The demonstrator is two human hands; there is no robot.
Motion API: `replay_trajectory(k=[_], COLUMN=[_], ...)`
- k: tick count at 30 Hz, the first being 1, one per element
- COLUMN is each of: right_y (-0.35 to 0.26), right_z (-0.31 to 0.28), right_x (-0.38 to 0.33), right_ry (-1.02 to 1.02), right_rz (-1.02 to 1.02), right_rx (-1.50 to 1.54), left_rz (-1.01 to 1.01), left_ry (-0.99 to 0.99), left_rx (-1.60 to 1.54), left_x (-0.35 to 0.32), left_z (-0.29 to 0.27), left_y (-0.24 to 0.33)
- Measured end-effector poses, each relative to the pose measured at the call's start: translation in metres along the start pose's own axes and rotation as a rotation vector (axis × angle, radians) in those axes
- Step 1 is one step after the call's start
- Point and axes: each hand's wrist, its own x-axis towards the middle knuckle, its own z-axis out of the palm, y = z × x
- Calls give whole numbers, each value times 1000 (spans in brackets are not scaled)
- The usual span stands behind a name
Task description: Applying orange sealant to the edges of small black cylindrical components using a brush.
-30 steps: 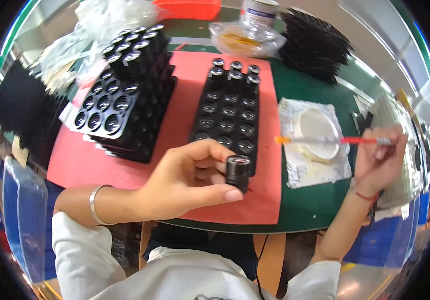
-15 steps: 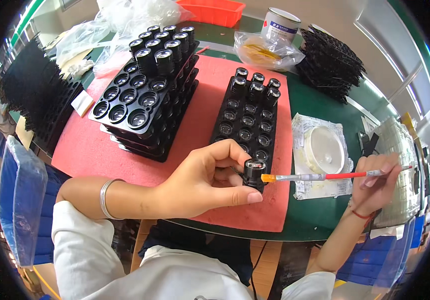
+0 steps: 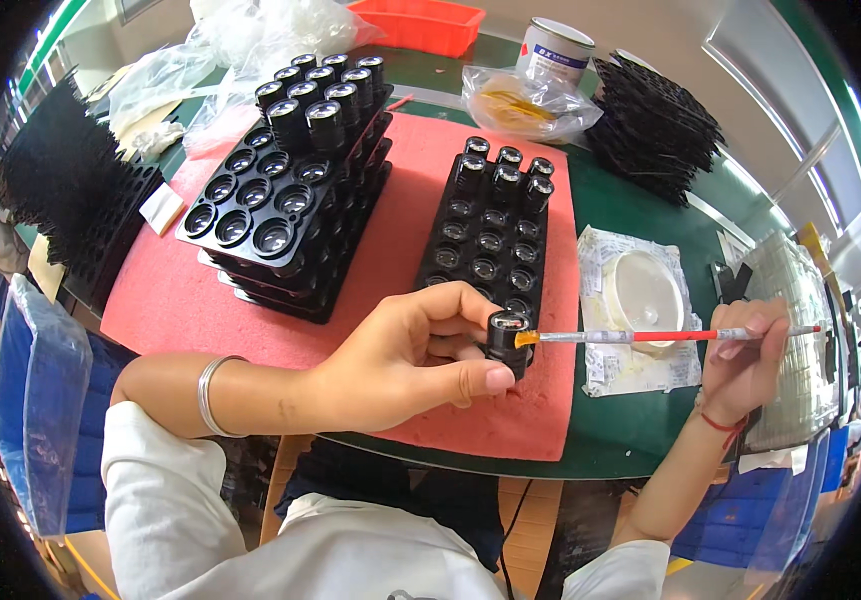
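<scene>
Between the thumb and fingers of my left hand (image 3: 415,350) is a black cylindrical lens barrel (image 3: 506,338), upright with its glass end on top. My right hand (image 3: 747,360) is closed round the far end of a thin paintbrush (image 3: 640,337) with a red and silver handle. The brush lies almost level, and its orange bristles touch the barrel's right side near the rim. Just beyond my left hand stands a black tray (image 3: 462,230) of lens barrels, several of them raised at its far end. A white round dish (image 3: 647,300) sits on stained paper near my right hand.
A taller stack of black trays (image 3: 295,250) with lens barrels stands left on the pink mat (image 3: 350,345). Piled empty-looking black trays (image 3: 655,125) are at the far right, beside a metal can (image 3: 555,50) and a plastic bag (image 3: 530,105). A red bin (image 3: 420,25) is behind.
The brush has tilted a little, its handle raised along with my right hand, while the bristles stay at the barrel's side. My left hand keeps its hold, and the whole view has shifted slightly.
</scene>
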Motion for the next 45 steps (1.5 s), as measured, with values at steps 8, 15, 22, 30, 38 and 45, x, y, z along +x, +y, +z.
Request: replay_trajectory(k=[8, 15, 22, 30, 38, 45], right_y=[1, 1, 5, 10, 10, 11], right_z=[-3, -6, -15, -21, -23, -21], right_x=[1, 1, 3, 4, 1, 3], right_ry=[10, 58, 227, 361, 373, 382], right_rz=[4, -10, -12, 26, 27, 17], right_rx=[-6, 32, 105, 91, 26, 26], left_rz=[-26, -60, 583, 901, 324, 163], left_ry=[-10, -21, -175, 900, 970, 878], left_rx=[-8, -21, 605, 991, 1287, 1323], left_x=[0, 1, -22, -43, -34, -30], left_z=[0, 0, -4, -54, -113, -122], left_y=[0, 3, 56, 110, 110, 102])
